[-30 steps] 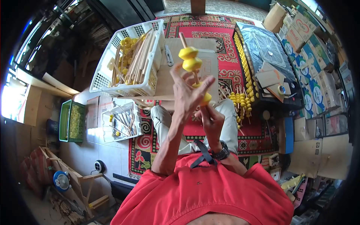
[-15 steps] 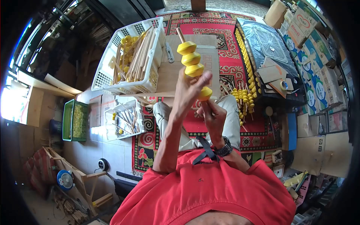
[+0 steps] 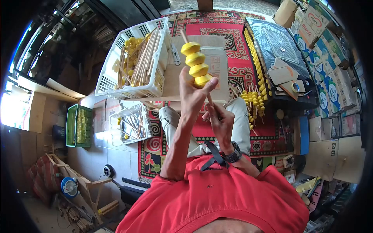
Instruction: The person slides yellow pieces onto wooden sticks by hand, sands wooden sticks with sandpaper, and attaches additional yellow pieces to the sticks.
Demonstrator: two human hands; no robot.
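Observation:
A wooden dowel (image 3: 183, 35) slants up in front of me, with several yellow faceted beads (image 3: 195, 59) threaded along it, one against another. My left hand (image 3: 191, 93) is closed around the lowest bead (image 3: 203, 80), its thumb lying across the front. Lower down, my right hand (image 3: 221, 121) pinches the bottom part of the same dowel. Beneath the beads, a cardboard sheet (image 3: 175, 83) covers the low work surface. Left of it stands a white basket (image 3: 157, 79) with loose dowels (image 3: 144, 58) and yellow beads (image 3: 132, 52) inside.
More beaded dowels (image 3: 252, 101) lie on the red carpet (image 3: 268, 132) at right, beside a black table-like crate (image 3: 278, 99). A utility knife (image 3: 175, 55) rests on the cardboard. A smaller white basket (image 3: 145, 128) and a green crate (image 3: 72, 126) sit at left.
The lowest bead, earlier apart near my right hand, is now up against the others in my left hand's grip. Bare dowel shows between my hands.

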